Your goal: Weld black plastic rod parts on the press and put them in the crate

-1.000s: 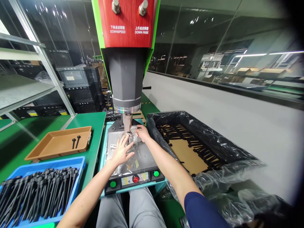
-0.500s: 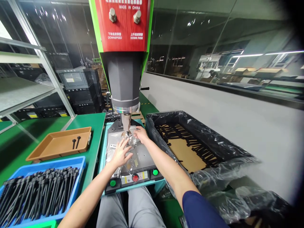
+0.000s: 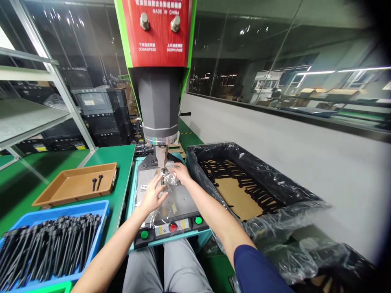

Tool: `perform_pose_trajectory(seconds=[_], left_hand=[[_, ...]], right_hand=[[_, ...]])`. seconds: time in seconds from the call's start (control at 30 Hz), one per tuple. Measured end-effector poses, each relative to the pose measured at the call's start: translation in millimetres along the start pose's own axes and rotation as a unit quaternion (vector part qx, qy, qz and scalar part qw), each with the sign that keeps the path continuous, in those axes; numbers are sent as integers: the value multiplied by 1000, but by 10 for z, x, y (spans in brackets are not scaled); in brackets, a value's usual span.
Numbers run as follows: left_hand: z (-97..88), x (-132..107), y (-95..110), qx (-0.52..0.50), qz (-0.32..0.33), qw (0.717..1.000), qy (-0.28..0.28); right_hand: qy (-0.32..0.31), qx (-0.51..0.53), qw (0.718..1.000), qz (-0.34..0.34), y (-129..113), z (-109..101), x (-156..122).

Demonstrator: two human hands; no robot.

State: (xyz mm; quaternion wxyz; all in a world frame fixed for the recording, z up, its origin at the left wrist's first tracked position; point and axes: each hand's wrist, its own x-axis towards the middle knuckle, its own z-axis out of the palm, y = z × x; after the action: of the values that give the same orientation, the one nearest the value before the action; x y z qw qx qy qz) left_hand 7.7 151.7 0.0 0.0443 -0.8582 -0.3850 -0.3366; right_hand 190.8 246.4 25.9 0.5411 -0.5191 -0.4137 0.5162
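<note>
Under the metal horn [image 3: 161, 156] of the press, a small dark part [image 3: 163, 171] sits on the grey work plate [image 3: 186, 199]. Crinkled clear plastic film [image 3: 171, 180] lies around it, between my hands. My left hand [image 3: 152, 196] is at the near left of the part, thumb and fingers apart, its fingertips by the film. My right hand [image 3: 181, 172] is on the other side, fingers bent and pinched at the film's edge. Its fingertips are partly hidden by glare on the plastic.
Black long-stemmed parts fill a blue tray [image 3: 105, 211] at left. A brown tray [image 3: 73, 191] holds two black pieces. At right, a plastic-lined bin [image 3: 210, 148] contains rows of black parts on cardboard. Green buttons [image 3: 144, 235] and a red button [image 3: 172, 228] line the plate's front.
My left hand has drawn slightly back and left, its fingers less widely spread. The film between my hands looks more bunched. My right hand stays nearly in place.
</note>
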Motion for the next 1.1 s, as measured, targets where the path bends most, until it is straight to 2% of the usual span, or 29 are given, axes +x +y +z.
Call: perform_pose_trajectory(seconds=[0.13,0.23,0.37,0.5,0.7,0.87,1.1], left_hand=[[-15,86,-60,-1,-7,999,34],[-23,217,-119,13,-16,999,30],[-27,418,-194,53,-26,998,-32],[-43,537,-265,52,-5,994,-96],[-56,547,-355,47,8,992,-119],[-38,538,-369,39,13,993,-113],[-88,577,-313,36,22,994,-105]], right_hand=[[0,0,1000,-1,-13,4,-27],[-4,2,1000,-1,-24,-4,-42],[-6,7,1000,8,-13,-8,-38],[-6,15,1000,24,21,-3,-19],[-17,39,997,64,63,-10,-3],[-36,51,993,100,90,-41,-43],[-31,49,994,97,-9,-89,-131]])
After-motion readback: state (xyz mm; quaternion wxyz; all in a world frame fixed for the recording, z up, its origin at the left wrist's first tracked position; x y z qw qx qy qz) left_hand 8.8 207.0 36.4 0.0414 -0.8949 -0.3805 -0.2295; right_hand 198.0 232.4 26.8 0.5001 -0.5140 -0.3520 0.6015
